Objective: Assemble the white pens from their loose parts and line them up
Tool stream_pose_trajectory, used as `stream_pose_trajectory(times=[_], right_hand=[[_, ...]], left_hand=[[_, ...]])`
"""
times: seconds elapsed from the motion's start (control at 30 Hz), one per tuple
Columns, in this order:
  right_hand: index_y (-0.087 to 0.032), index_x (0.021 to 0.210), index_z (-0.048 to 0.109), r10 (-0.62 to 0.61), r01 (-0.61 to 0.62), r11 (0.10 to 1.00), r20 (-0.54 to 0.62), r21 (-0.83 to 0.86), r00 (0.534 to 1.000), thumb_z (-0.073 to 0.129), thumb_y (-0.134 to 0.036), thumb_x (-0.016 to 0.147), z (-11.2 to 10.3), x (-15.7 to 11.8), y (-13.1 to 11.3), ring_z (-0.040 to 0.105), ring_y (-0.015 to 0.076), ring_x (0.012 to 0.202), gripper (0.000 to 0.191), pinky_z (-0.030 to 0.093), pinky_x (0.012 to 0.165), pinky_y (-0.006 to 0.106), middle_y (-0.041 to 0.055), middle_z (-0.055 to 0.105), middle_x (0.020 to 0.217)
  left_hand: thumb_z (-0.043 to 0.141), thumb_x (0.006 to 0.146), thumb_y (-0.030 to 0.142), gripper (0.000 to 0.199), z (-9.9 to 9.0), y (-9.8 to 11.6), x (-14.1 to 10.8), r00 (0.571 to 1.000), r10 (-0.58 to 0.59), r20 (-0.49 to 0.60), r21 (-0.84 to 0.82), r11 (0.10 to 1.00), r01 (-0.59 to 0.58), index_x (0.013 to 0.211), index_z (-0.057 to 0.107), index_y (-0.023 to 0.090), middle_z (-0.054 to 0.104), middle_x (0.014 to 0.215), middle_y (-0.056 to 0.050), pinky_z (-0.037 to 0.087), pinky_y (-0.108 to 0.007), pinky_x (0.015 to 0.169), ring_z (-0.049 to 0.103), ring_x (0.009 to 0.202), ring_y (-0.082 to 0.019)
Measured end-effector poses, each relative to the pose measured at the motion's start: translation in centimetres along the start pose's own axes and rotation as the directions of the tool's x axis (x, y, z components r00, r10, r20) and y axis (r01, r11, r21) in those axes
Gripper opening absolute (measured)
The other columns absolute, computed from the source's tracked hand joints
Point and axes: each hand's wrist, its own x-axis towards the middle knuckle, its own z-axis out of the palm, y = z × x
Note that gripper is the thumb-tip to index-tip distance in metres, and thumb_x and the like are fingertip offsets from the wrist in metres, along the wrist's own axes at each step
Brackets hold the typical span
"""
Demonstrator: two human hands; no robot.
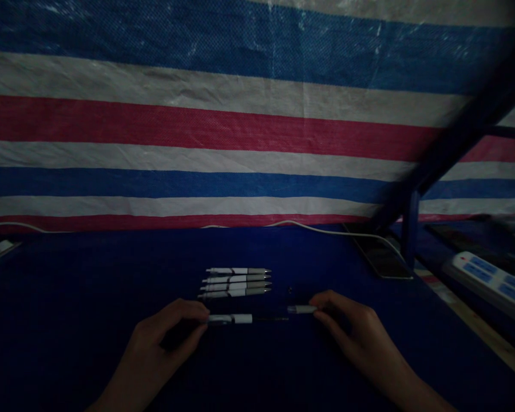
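Two pinches: left grip (165, 337) on white plastic pen barrel (242, 319); right grip (354, 329) on grey tubular sleeve (305, 309), 3 o'clock (align thin black refill (270, 319)).

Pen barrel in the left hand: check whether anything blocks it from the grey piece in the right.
Nothing visible does; only the refill projecting from the pen barrel occupies the gap to the grey piece. A tiny part lies farther back.

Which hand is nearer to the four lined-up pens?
Left. The left hand, holding a pen barrel, is on the near side of the four pens, by their left ends; the right hand, holding a grip piece, is farther off, right of their tips.
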Motion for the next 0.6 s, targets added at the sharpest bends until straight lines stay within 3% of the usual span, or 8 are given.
stream_pose_trajectory(times=[0.37,0.6], right_hand=[[-0.022,0.091,0.064,-0.02,0.02,1.0,-0.022,-0.015,1.0,0.054,-0.018,0.088,-0.2,-0.2,-0.1,0.07,0.0202,0.076,0.011,0.054,0.069,0.029,0.0019,0.072,0.083],[-0.022,0.091,0.066,-0.023,0.023,0.999,-0.032,0.022,0.999,0.057,-0.018,0.087,0.3,-0.5,-0.6,0.071,0.0186,0.075,0.011,0.055,0.068,0.027,0.0007,0.073,0.082]], left_hand=[[0.069,0.078,0.021,0.012,-0.4,0.6,0.4,0.996,-0.075,-0.05,-0.021,0.997,0.074,0.086,0.069,0.029,0.078,0.085,0.005,0.06,-0.022,0.075,0.076,0.077,-0.016],[0.065,0.08,0.019,0.012,0.0,1.2,0.0,0.989,-0.148,0.026,-0.088,0.985,0.15,0.086,0.069,0.029,0.078,0.087,0.005,0.059,-0.022,0.076,0.075,0.079,-0.016]])
